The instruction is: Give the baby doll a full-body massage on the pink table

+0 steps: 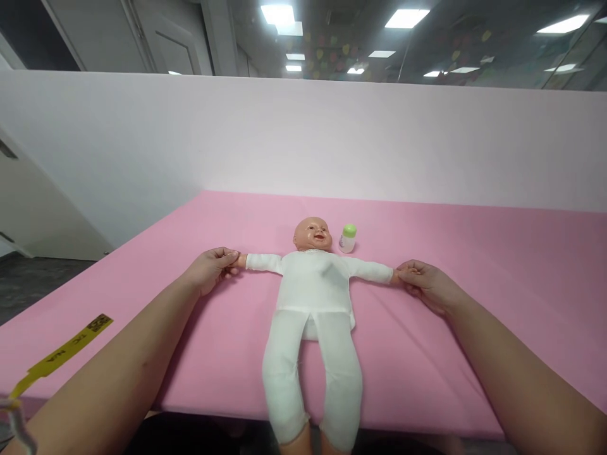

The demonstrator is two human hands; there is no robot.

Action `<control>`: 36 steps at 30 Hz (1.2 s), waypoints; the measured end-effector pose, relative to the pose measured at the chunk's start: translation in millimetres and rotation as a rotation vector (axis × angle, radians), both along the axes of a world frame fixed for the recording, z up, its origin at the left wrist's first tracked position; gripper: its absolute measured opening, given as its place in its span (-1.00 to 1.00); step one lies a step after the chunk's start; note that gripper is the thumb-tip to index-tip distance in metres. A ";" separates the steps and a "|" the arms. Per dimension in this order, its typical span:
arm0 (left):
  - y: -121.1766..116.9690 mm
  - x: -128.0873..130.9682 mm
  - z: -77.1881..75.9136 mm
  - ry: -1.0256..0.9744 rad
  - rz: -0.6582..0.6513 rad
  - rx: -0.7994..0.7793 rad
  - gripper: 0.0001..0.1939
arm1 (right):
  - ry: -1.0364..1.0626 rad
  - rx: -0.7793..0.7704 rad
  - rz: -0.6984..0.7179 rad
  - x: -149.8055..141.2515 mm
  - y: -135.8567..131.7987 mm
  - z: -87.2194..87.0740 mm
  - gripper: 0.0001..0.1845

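Note:
A baby doll in a white suit lies on its back in the middle of the pink table, arms spread wide and legs hanging over the near edge. My left hand is closed in a pinch on the doll's hand at the left. At the right, my right hand pinches the doll's other hand. A small white bottle with a green cap stands upright just right of the doll's head.
A white partition wall rises behind the table. A yellow tape strip with printed letters lies at the table's near left corner. The floor drops away on the left.

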State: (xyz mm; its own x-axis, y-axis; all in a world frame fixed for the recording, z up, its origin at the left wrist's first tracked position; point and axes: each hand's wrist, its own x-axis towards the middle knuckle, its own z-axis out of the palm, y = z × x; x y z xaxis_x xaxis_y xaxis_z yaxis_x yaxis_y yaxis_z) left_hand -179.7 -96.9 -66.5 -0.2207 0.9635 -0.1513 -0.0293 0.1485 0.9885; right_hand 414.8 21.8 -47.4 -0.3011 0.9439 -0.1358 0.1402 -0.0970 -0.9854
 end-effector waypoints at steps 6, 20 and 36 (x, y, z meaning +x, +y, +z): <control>2.6 -1.8 -4.1 -0.042 0.035 0.008 -0.56 | 0.028 0.001 -0.060 -11.0 -5.5 6.4 -0.55; 2.5 -4.0 -4.5 -0.127 -0.024 0.038 -0.57 | 0.108 -0.122 0.079 9.8 6.4 -4.1 -0.55; 1.9 0.5 -2.8 -0.085 0.010 0.033 -0.60 | -0.001 -0.018 0.041 -1.4 -1.7 1.4 -0.54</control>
